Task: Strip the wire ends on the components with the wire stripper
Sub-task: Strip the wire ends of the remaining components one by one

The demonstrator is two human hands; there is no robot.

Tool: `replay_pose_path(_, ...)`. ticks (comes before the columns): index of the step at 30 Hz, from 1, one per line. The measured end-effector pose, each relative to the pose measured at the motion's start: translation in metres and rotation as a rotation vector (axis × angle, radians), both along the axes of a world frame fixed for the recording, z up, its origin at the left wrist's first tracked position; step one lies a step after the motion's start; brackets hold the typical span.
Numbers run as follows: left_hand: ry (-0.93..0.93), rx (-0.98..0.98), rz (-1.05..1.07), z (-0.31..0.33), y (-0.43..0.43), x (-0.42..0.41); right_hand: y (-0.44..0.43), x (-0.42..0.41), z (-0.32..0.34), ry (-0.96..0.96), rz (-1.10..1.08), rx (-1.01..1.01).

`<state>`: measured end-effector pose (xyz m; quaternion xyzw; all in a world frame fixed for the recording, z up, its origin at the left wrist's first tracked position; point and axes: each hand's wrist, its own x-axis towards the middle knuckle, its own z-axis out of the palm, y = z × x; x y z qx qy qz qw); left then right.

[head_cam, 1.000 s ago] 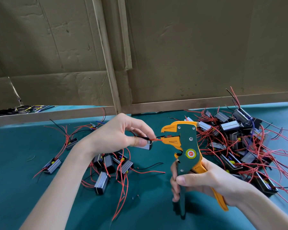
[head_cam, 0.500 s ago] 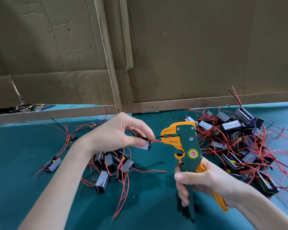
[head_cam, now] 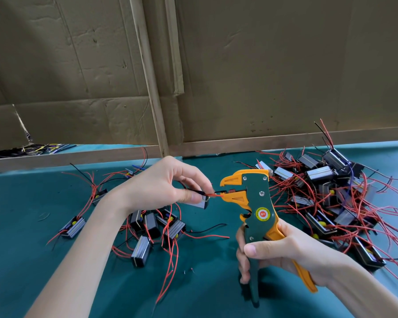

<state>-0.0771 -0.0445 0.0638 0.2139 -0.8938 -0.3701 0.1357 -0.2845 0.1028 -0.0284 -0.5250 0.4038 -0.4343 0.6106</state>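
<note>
Step in hand: feeding the wire.
- Left hand (head_cam: 163, 187): fingers pinch component (head_cam: 202, 200) above counter (head_cam: 32, 260); red wire (head_cam: 216, 195) tip at the open mouth of wire stripper (head_cam: 255, 198).
- Right hand (head_cam: 285, 251): fingers curled round handles.
- Advice: seat wire straight, hold steady, squeeze evenly.

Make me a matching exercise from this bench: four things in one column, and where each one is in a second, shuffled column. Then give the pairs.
Column A
1. wire stripper
2. held component
3. big pile of components
4. cardboard sheets

Column B
a. standing behind the green table
b. pinched in the left hand, its red wire reaching the tool's jaws
c. heaped on the table, on the right
d. gripped by its handles in the right hand

Pairs: 1-d, 2-b, 3-c, 4-a
</note>
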Motion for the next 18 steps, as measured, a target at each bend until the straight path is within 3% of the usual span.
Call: replay_pose_path(18, -0.009, 0.01, -0.01, 0.0006, -0.0006, 0.001, -0.005, -0.0036, -0.0082, -0.049, 0.054, 0.012)
